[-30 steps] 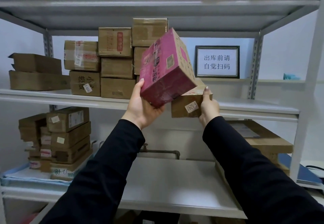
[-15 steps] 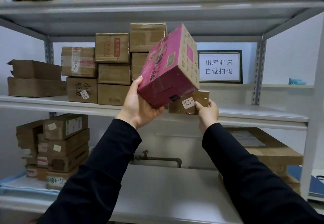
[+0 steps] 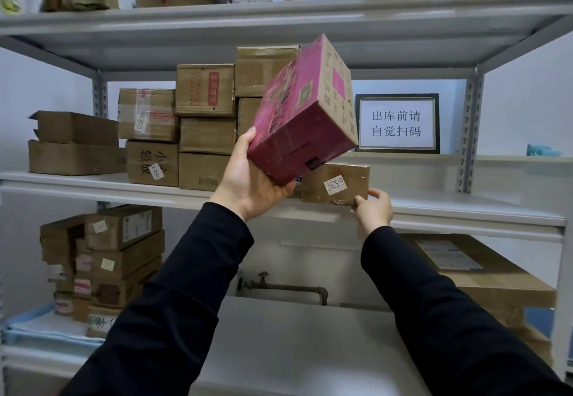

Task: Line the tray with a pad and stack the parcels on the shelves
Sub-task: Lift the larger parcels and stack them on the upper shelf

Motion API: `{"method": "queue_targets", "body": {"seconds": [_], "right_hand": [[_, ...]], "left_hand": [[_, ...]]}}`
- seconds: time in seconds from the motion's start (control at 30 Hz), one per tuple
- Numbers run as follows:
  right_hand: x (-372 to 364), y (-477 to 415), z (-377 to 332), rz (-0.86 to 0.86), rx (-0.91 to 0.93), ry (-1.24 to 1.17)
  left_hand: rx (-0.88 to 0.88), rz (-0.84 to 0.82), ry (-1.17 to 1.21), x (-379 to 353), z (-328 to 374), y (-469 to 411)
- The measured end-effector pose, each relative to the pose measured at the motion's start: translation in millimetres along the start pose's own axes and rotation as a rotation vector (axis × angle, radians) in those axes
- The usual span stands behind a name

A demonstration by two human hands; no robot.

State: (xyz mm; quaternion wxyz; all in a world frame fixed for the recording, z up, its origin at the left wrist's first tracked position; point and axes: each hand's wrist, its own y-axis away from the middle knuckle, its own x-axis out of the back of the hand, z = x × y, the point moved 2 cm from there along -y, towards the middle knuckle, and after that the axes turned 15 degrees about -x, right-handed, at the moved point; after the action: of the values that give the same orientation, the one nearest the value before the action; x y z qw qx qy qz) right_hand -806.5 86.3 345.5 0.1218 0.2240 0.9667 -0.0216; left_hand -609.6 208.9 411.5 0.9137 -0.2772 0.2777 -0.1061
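Note:
My left hand [image 3: 251, 184] grips a pink parcel [image 3: 302, 113] from below and holds it tilted in the air, above the middle shelf [image 3: 459, 206]. Below the pink one, a small brown parcel [image 3: 336, 183] with a white label reading 6-5297 rests on the front of that shelf. My right hand [image 3: 373, 211] has its fingers on the lower right corner of this small parcel. To the left on the same shelf stands a stack of several brown parcels [image 3: 206, 130].
A framed sign [image 3: 397, 122] stands at the back right of the middle shelf. More parcels [image 3: 105, 259] sit on a blue tray with a white pad [image 3: 37, 329] at lower left. A large flat box [image 3: 477, 268] lies lower right. The top shelf [image 3: 279, 17] carries further parcels.
Both hands rose toward the middle shelf. The small brown parcel went from hanging in front of the shelf edge to resting on the shelf, and the pink parcel moved up and tilted more.

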Motion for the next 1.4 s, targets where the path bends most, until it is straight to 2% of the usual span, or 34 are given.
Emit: {"method": "queue_targets", "body": {"seconds": [0.2, 0.27, 0.33, 0.4, 0.47, 0.63, 0.7, 0.87, 1.0, 1.17, 1.27, 1.4], "right_hand": [[1.5, -2.3, -1.5, -0.067, 0.035, 0.124], [5.0, 2.3, -10.5, 0.027, 0.074, 0.126], [9.0, 10.8, -22.2, 0.061, 0.196, -0.032], [10.6, 23.2, -34.3, -0.044, 0.386, -0.306], [13.1, 33.8, -43.2, -0.112, 0.481, -0.454], [17.7, 31.0, -45.4, -0.23, 0.58, -0.335], [14.5, 21.9, -45.5, -0.276, 0.568, -0.239], [9.5, -0.4, -47.2, -0.193, 0.518, -0.116], [3.7, -13.9, -44.1, -0.197, 0.473, -0.102], [-9.5, -25.7, -40.1, -0.293, 0.437, -0.043], [-15.6, -28.7, -38.6, -0.365, 0.392, -0.026], [-17.1, -32.2, -38.4, -0.314, 0.354, 0.008]], "left_hand": [[-0.005, -0.01, -0.056, -12.1, -6.0, -10.2], [-0.004, -0.024, -0.112, -18.7, -10.6, -14.2], [-0.025, -0.046, -0.223, -24.9, -16.2, -19.7], [-0.04, -0.048, -0.324, -33.7, -21.8, -25.6], [-0.04, -0.01, -0.358, -43.6, -26.3, -30.6], [-0.05, 0.037, -0.492, -59.8, -37.0, -46.0], [-0.038, 0.03, -0.522, -60.9, -40.1, -53.0], [-0.115, 0.031, -0.538, -51.4, -46.9, -71.4], [-0.152, 0.132, -0.558, -29.9, -57.3, -83.9], [-0.246, 0.226, -0.788, -11.5, -64.9, -90.8], [-0.242, 0.286, -0.751, -5.1, -71.2, -96.1], [-0.232, 0.344, -0.782, -1.5, -75.5, -100.9]]}}
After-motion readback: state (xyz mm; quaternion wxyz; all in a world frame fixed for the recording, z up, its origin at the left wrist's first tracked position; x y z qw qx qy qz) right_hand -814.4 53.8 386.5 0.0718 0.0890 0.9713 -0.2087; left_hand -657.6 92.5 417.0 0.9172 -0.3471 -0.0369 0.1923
